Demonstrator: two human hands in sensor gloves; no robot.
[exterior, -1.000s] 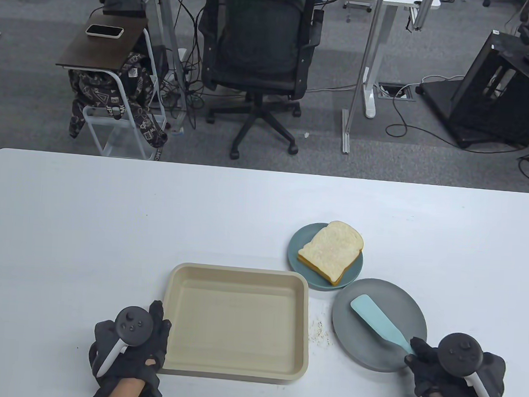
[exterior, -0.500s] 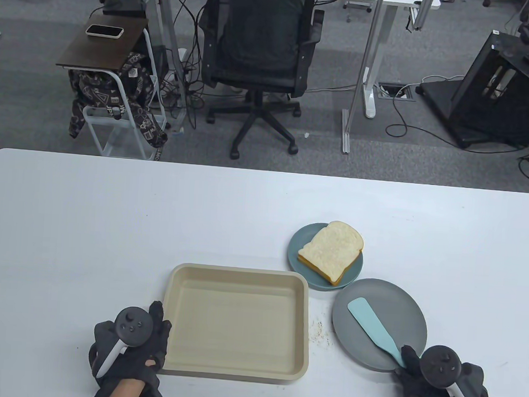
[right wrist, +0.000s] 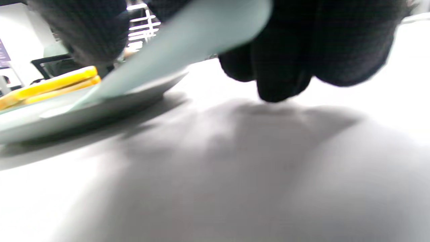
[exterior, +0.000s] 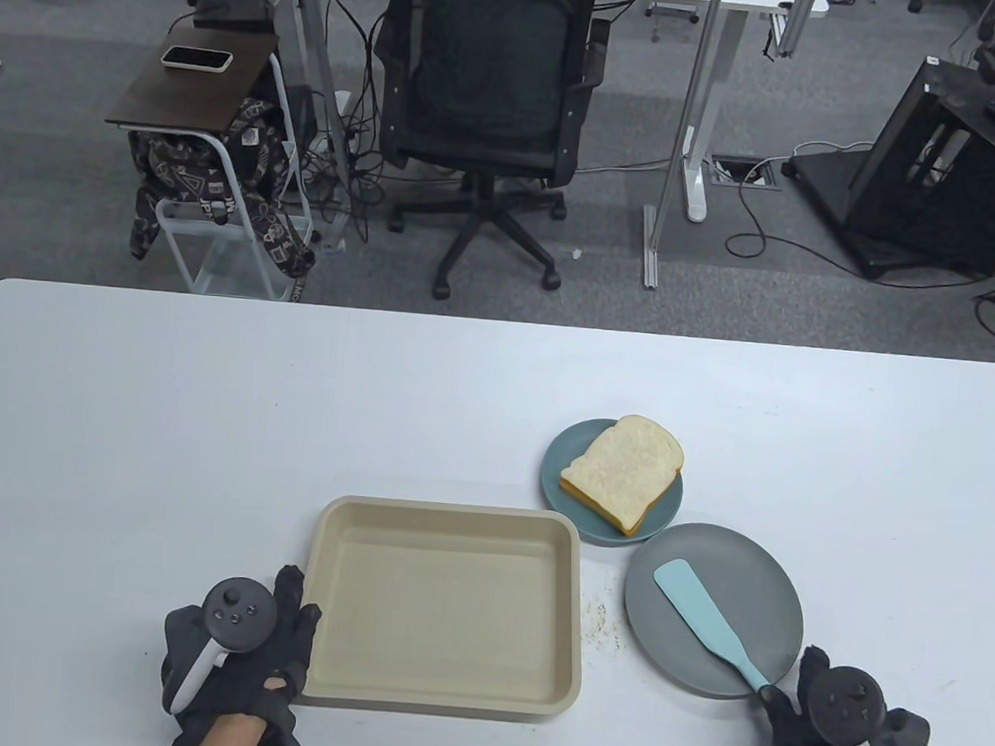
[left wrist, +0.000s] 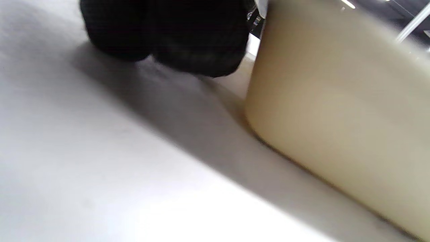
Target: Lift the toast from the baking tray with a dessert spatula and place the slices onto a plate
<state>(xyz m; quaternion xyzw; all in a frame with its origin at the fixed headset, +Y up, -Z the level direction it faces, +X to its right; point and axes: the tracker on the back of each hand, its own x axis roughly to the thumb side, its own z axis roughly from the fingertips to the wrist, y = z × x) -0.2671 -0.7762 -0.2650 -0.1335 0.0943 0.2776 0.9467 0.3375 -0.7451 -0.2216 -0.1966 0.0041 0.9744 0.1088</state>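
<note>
- The left hand [exterior: 235,669] lies on the white worktop [exterior: 208,423] at the near-left corner of the beige baking tray [exterior: 442,612], fingers stretched out flat — their tips reach the tray's rim, curled round nothing.
- The right hand [exterior: 838,735] sits at the near edge of the grey plate [exterior: 754,591]; its fingers [right wrist: 285,60] curl down round the handle end of the pale blue dessert spatula [exterior: 705,622] in the right wrist view, so this grip is closed on the handle.
- The spatula's blade rests flat on the grey plate, pointing away from the person.
- 2 toast slices [exterior: 624,472] lie stacked on the smaller teal plate [exterior: 573,445], just beyond the grey one — the 2 plates touch or nearly touch.
- Crumbs [exterior: 602,625] dot the worktop between tray and grey plate.
</note>
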